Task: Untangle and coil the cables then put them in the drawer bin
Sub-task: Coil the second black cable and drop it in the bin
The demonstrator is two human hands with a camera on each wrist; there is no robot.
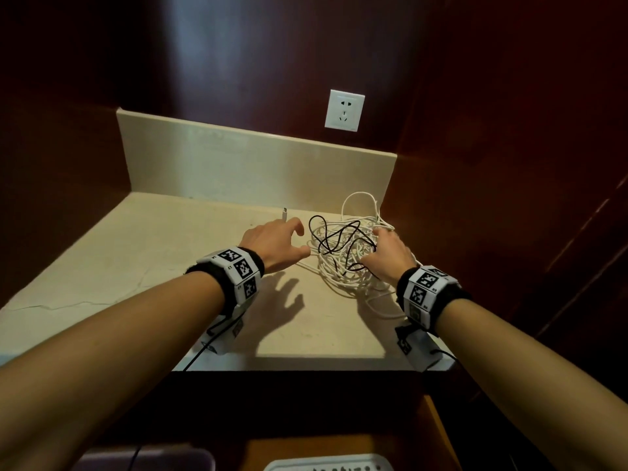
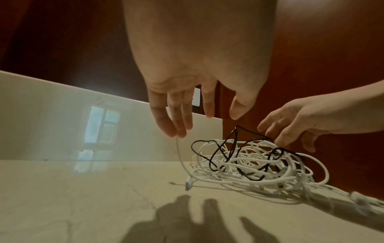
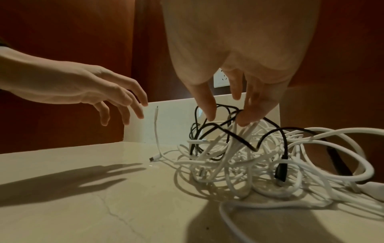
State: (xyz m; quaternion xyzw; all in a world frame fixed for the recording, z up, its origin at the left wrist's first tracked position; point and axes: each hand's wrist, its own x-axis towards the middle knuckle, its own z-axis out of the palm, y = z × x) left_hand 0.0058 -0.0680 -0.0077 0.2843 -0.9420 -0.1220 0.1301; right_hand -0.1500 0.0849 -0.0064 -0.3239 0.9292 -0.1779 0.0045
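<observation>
A tangle of white cables lies on the right side of a cream stone counter. A thin black cable loops through and over it, ending in a black plug. My right hand reaches down onto the top of the pile, straight fingertips touching black and white strands without clasping them. My left hand hovers just left of the pile, fingers spread, holding nothing. One white cable end sticks upright beside its fingertips.
A cream backsplash closes the back of the counter, with a white wall socket above it. Dark wood panels stand close on the right. Below the counter's front edge show a greyish bin and a white tray-like object.
</observation>
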